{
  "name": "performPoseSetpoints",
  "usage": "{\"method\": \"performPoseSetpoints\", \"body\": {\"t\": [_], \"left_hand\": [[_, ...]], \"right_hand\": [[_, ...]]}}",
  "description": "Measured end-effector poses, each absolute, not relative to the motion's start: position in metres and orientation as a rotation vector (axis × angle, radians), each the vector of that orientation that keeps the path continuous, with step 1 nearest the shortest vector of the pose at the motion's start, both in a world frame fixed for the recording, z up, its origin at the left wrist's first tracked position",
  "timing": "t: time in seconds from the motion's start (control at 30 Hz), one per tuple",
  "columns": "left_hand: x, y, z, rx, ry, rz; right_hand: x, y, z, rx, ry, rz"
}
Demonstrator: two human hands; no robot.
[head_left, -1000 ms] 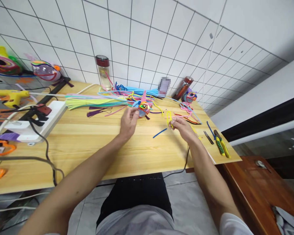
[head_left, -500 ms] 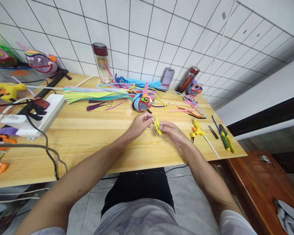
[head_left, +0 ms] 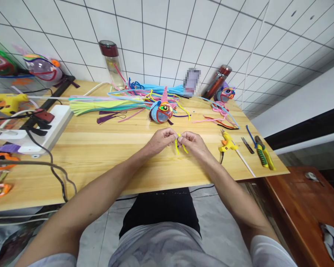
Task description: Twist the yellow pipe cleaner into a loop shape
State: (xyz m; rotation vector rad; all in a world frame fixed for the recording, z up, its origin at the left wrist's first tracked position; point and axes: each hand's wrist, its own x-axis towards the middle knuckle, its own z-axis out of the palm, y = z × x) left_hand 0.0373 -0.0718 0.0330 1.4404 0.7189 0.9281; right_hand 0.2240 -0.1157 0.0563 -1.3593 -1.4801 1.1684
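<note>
Between my two hands is a short yellow pipe cleaner point(head_left: 177, 147), bent, with two ends hanging down. My left hand point(head_left: 163, 141) pinches it from the left, thumb against fingers. From the right, my right hand point(head_left: 193, 144) grips it the same way, and the fingertips of both hands nearly meet. The fingers cover the upper part of the bend. Just beyond my hands stands a round clear ornament point(head_left: 161, 112) decorated as a fish-like face, with blue and red trim and a pink striped horn.
At right lie a yellow glue gun point(head_left: 228, 142), small snips point(head_left: 247, 145) and green-yellow pliers point(head_left: 264, 154). Pipe cleaner bundles point(head_left: 105, 105) stretch along the back beside a glass bottle point(head_left: 111, 66) and a red thermos point(head_left: 218, 81). A white power strip point(head_left: 48, 129) with cables occupies the left.
The yellow pipe cleaner has gone from a narrow loop to a shape with two ends hanging apart. My hands have drawn closer together around it. The view has shifted slightly.
</note>
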Motion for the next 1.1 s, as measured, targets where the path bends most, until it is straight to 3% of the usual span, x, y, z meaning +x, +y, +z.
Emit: {"method": "performPoseSetpoints", "body": {"t": [0.43,0.63,0.87,1.1], "left_hand": [[0.035,-0.07,0.037,1.35,0.675,0.721],[0.04,-0.068,0.034,1.385,0.61,0.789],[0.041,-0.058,0.023,1.36,0.784,1.036],[0.035,-0.057,0.023,1.297,0.741,0.953]], "right_hand": [[0.238,-0.111,0.069,-1.352,-1.434,1.115],[0.23,-0.1,0.078,-1.362,-1.477,1.173],[0.223,-0.079,0.079,-1.502,-1.525,1.001],[0.219,-0.076,0.074,-1.43,-1.435,0.917]]}}
